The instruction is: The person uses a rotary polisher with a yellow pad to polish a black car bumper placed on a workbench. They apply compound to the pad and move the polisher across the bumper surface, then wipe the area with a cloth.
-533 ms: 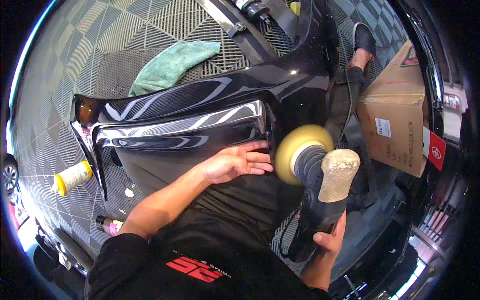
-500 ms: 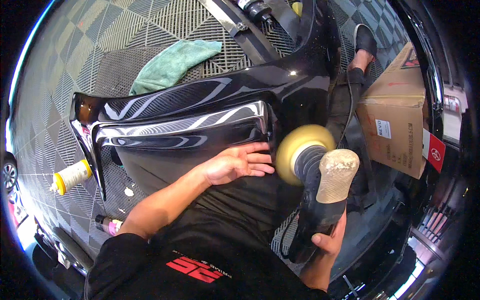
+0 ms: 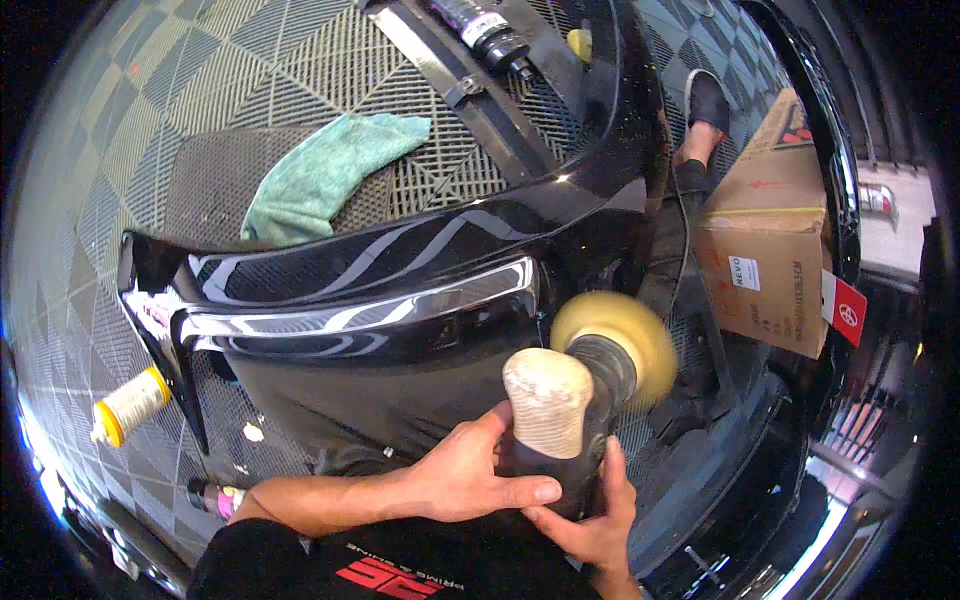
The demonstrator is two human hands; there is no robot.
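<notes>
A black power polisher with a worn cream grip cover is tilted in front of me. Its round yellow foam pad is smeared by motion and faces away to the right. My left hand closes round the polisher's body from the left, thumb across it and fingers partly hidden behind. Cupped on the rear right of the body is my right hand. Beyond lies a glossy black car bumper with a long recessed opening. The pad is close to its right part; whether they touch I cannot tell.
A green cloth lies past the bumper on the grated floor tiles. On the left are a yellow-capped bottle and a dark bottle. Another bottle lies at the top. A cardboard box stands right, near a cord and an outstretched leg.
My left hand has come off the bumper's edge and onto the polisher. The polisher has swung: its cream cover moved left and its pad now points right. The view has shifted slightly.
</notes>
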